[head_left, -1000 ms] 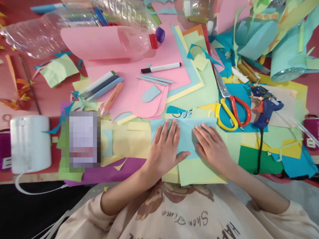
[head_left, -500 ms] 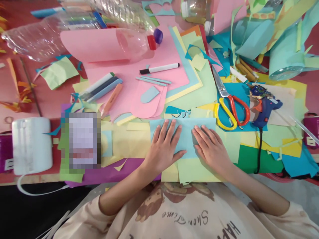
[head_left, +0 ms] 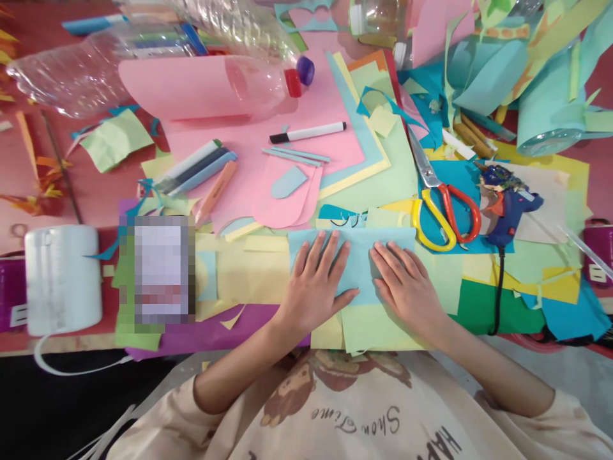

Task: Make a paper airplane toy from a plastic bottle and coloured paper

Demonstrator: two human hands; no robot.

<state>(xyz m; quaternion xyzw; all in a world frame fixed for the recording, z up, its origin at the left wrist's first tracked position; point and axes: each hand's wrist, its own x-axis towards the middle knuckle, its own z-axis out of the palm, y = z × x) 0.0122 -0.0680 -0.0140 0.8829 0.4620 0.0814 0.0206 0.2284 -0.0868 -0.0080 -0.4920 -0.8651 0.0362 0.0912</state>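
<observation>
My left hand (head_left: 313,284) lies flat, fingers spread, on a light blue sheet of paper (head_left: 357,255) near the table's front edge. My right hand (head_left: 407,284) presses flat on the right part of the same sheet, fingers stretched out. The blue sheet rests on pale green paper (head_left: 378,329) and yellow paper (head_left: 249,271). Neither hand holds anything.
Red-and-yellow scissors (head_left: 443,201) and a blue glue gun (head_left: 507,207) lie to the right. A black-capped marker (head_left: 307,132), several pens (head_left: 196,166), clear plastic bottles (head_left: 158,64), pink paper (head_left: 287,128) lie behind. A white roll (head_left: 62,278) stands left, next to a blurred rectangle (head_left: 160,268).
Both hands stay flat on the blue sheet; the left thumb has drawn in slightly. Nothing else has moved.
</observation>
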